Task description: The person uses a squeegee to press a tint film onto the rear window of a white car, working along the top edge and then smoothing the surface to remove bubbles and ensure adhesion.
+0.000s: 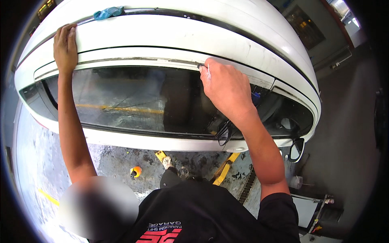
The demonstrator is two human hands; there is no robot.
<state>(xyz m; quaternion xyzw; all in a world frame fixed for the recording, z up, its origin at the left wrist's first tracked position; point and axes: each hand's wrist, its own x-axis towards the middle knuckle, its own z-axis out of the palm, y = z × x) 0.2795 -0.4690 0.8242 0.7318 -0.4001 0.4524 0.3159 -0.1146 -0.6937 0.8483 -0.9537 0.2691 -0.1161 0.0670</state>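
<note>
A white car (170, 32) fills the upper view, its tinted side window (121, 99) below a pale trim strip (162, 61). My left hand (65, 48) rests open on the white bodywork above the window at left, fingers reaching toward the roof rail. My right hand (225, 87) is closed at the trim strip, pinching a small dark piece (199, 66) whose shape is mostly hidden, with a thin white bit showing by the thumb. A crumpled blue cloth or glove (108, 13) lies on the roof rail, right of and above my left hand.
A side mirror (297, 150) sticks out at lower right. On the stained floor (117, 158) are an orange-and-black bottle (136, 171), yellow bars (222, 174), a drain grate (246, 186) and my shoes (168, 163). A white panelled stand or cart (304, 210) is at bottom right.
</note>
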